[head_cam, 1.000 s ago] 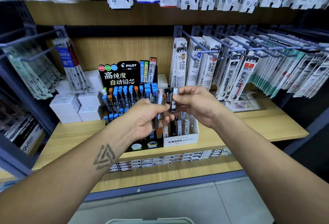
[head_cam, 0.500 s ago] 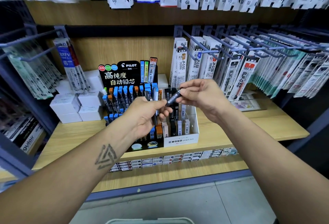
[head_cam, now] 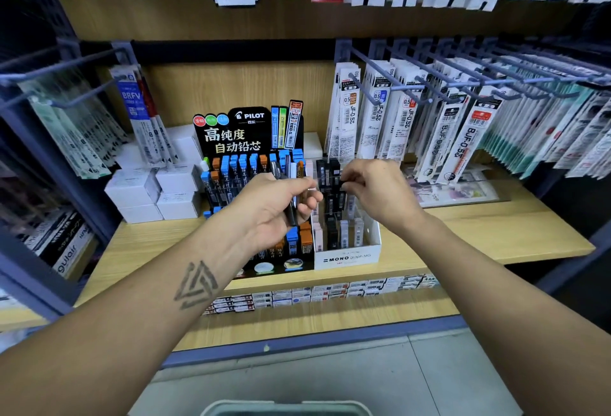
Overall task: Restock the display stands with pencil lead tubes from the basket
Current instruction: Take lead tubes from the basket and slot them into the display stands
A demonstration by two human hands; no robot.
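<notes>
My left hand [head_cam: 271, 207] grips a fan of several pencil lead tubes [head_cam: 291, 181], dark, white and orange, in front of the black Pilot display stand [head_cam: 244, 133]. My right hand [head_cam: 373, 191] pinches one black lead tube [head_cam: 334, 172] and holds it over the back rows of the white Mono display stand [head_cam: 347, 257], where other black and white tubes stand upright. The Pilot stand carries blue- and orange-capped tubes, partly hidden by my left hand. The rim of the basket [head_cam: 281, 407] shows at the bottom edge.
Both stands sit on a wooden shelf [head_cam: 463, 234]. White boxes [head_cam: 148, 191] are stacked left of the Pilot stand. Refill packs hang on metal hooks [head_cam: 429, 91] to the right and left. Small boxes line the lower shelf [head_cam: 314, 293].
My right hand took a black tube from the bunch in my left hand and carried it right and down to the back of the Mono stand. The left hand stayed almost still.
</notes>
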